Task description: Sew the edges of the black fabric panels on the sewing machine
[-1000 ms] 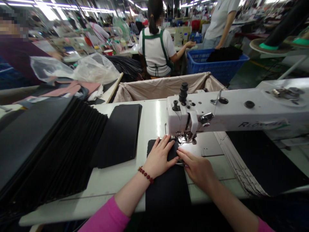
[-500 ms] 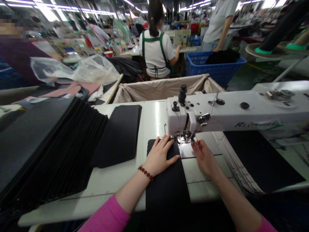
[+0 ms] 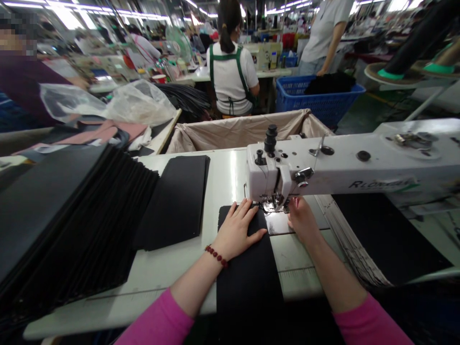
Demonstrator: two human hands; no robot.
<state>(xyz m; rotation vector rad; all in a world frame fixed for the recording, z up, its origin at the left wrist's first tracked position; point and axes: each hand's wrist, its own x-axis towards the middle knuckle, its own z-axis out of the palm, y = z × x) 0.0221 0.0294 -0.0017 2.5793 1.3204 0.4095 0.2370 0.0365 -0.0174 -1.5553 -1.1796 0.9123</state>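
My left hand [image 3: 237, 227] lies flat with spread fingers on a black panel [image 3: 251, 292]. The panel's far end reaches the needle area of a white sewing machine [image 3: 323, 165], and its near end hangs over the table's front edge. Just right of the presser foot [image 3: 276, 205], my right hand [image 3: 304, 221] is raised with curled fingers. A little pinkish red shows at its fingertips; what it holds, if anything, cannot be made out.
Black panels are stacked at the left [image 3: 89, 211], with a smaller pile [image 3: 176, 201] beside them. Another stack [image 3: 381, 235] lies under the machine arm. Behind the table are a beige cloth-lined bin [image 3: 230, 136], a blue basket [image 3: 316, 103] and a seated co-worker [image 3: 232, 76].
My right hand has turned and risen slightly beside the presser foot, its fingers now curled in. My left hand and the black panel have stayed in place. The seated co-worker's arm has drawn in.
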